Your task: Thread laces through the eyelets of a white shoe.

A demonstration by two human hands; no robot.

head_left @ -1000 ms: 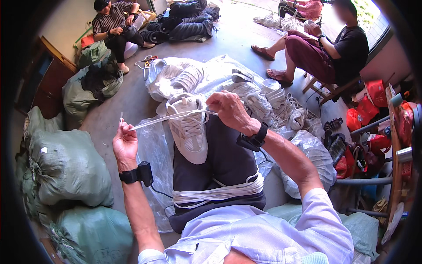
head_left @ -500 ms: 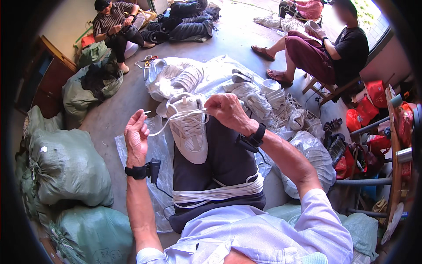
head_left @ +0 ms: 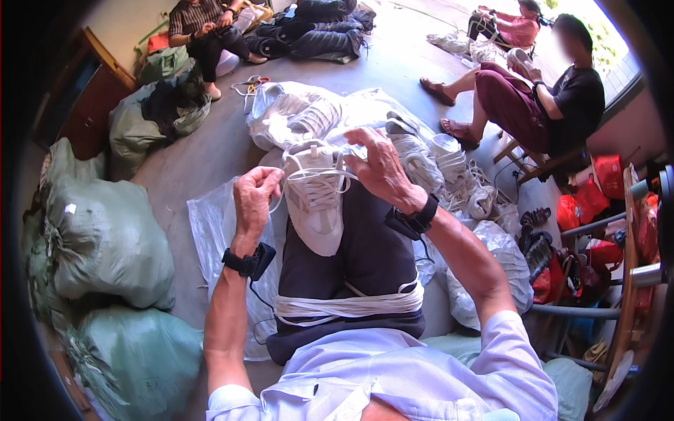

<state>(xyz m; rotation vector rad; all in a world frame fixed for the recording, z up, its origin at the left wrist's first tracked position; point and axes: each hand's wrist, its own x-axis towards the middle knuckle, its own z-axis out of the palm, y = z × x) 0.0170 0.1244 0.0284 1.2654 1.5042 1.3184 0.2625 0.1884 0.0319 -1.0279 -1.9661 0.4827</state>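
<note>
Lacing is under way: the white sneaker (head_left: 316, 203) rests on the person's knee, the left hand (head_left: 254, 198) with its grip closed on a white lace (head_left: 277, 203), the right hand (head_left: 379, 168) closed on the shoe's collar. Likely the next move calls for feeding the lace tip through an eyelet just right of the left grip. Beyond the grip, more white sneakers (head_left: 435, 161) lie on plastic sheeting over the concrete floor (head_left: 210, 154); stuffed green sacks (head_left: 105, 238) sit left.

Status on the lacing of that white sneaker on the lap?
Done: white lace crosses several lower eyelet rows of the white sneaker. In hand: left hand pinches a lace end at the shoe's side; right hand holds the collar. Left: top rows look loose, and a pile of white shoes lies beyond.
</note>
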